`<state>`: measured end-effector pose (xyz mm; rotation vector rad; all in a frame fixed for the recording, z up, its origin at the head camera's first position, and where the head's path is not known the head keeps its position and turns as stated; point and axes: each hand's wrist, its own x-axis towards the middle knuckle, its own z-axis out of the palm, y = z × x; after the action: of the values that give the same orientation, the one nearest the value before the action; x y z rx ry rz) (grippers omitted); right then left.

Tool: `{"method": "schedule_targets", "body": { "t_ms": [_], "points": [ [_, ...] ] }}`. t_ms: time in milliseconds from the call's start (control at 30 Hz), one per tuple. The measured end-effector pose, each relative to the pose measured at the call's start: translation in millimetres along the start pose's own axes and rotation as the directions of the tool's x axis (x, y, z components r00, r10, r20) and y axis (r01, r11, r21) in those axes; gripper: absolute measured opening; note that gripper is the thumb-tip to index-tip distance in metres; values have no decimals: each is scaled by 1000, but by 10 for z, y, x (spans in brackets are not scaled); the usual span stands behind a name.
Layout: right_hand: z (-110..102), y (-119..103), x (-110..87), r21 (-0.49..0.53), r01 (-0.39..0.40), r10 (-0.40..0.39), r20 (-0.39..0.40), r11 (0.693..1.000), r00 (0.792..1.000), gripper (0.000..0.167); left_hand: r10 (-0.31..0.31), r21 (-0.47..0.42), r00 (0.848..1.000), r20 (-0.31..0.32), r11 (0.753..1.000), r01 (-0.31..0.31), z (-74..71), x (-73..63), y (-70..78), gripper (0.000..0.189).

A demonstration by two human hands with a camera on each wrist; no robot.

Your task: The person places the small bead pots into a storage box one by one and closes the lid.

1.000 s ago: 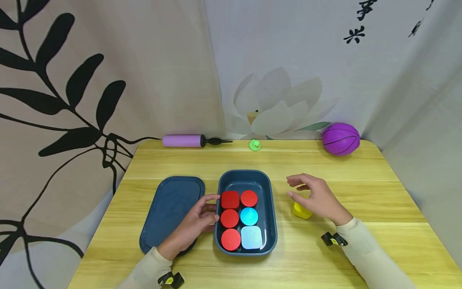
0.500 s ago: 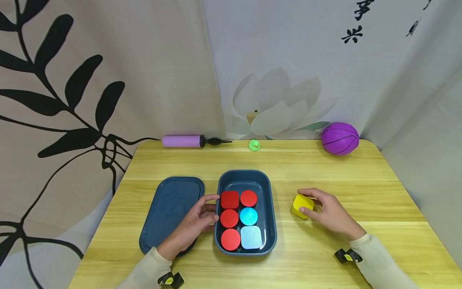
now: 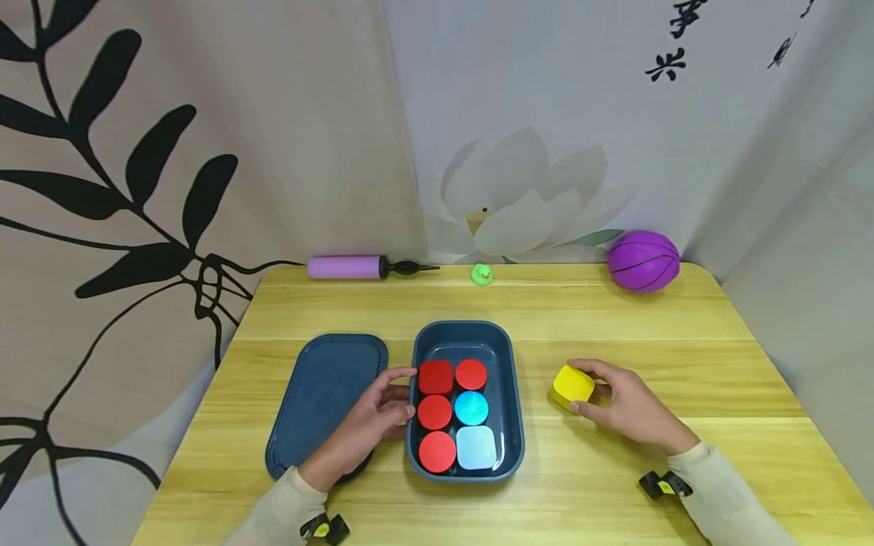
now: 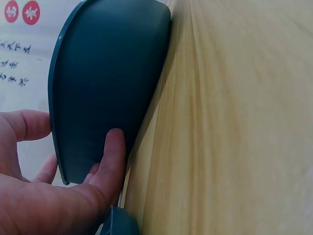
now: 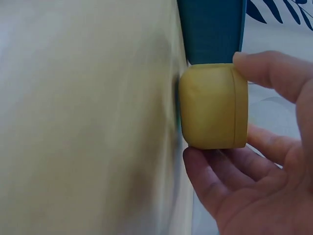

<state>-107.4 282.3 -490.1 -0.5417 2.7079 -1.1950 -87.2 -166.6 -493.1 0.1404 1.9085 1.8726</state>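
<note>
In the head view my left hand [image 3: 365, 428] rests against the left side of a dark blue rectangular box [image 3: 501, 402]. Its fingertips touch the outer wall and rim, as the left wrist view shows on the box wall [image 4: 107, 73]. Inside that box stand red round and square pieces [image 3: 435, 413], a blue round piece [image 3: 471, 408] and a light blue square one [image 3: 476, 447]. To the right, my right hand [image 3: 628, 402] pinches a small yellow rounded-square box [image 3: 572, 384] between thumb and fingers. A seam runs near one face of the yellow box [image 5: 210, 107].
A dark blue lid [image 3: 324, 402] lies left of the box, partly behind my left hand. Along the table's back edge are a purple hand pump [image 3: 344, 267], a green rubber duck [image 3: 482, 274] and a purple ball [image 3: 644, 262]. Bare wood [image 3: 580, 485] shows in front.
My right hand has come down from above the yellow box, shifted right and toward me, and now pinches it. The left hand and dark blue box stay put.
</note>
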Motion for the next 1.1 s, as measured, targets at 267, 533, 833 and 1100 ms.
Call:
{"method": "schedule_targets", "body": {
  "t_ms": [267, 533, 833, 1100],
  "points": [
    [-88, -94, 92, 81, 13, -13, -9, 997, 1000, 70, 19, 1, 1000, 7, 1000, -19, 4, 3, -6, 60],
    [-78, -232, 241, 95, 39, -37, -23, 995, 999, 70, 12, 1, 1000, 3, 1000, -12, 10, 8, -15, 60],
    [-89, -442, 453, 73, 107, -104, -44, 992, 994, 66, 16, 1, 1000, 6, 1000, -16, -2, 10, -21, 60],
    [-41, -682, 664, 100, 153, -149, -42, 983, 988, 65, 18, 1, 1000, 4, 1000, -18, -8, 17, -19, 60]
  ]
}}
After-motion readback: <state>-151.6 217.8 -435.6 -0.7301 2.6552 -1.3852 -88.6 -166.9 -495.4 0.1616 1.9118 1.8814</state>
